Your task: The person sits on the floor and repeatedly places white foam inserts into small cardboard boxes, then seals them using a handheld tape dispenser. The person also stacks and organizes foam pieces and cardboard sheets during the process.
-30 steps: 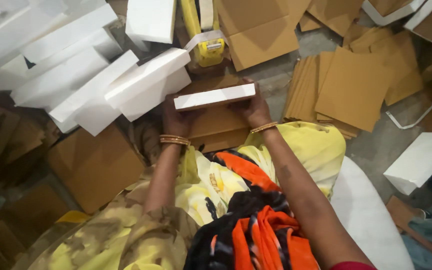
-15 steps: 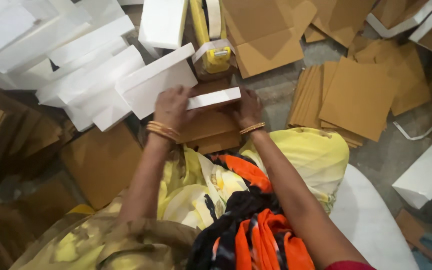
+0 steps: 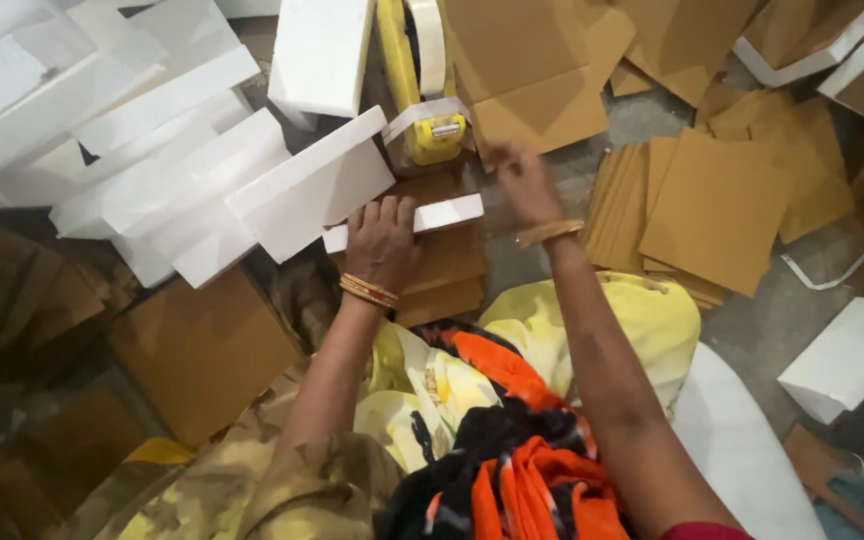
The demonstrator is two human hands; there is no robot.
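Left hand (image 3: 382, 240) grips a white box (image 3: 407, 222); right hand (image 3: 520, 178), blurred, hovers over cardboard-strewn floor (image 3: 752, 320).

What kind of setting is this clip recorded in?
Probably a small packing or box-making workshop, worked on the floor: stacks of brown cardboard sheets, piled white foam slabs, and a yellow tape dispenser near the hands.
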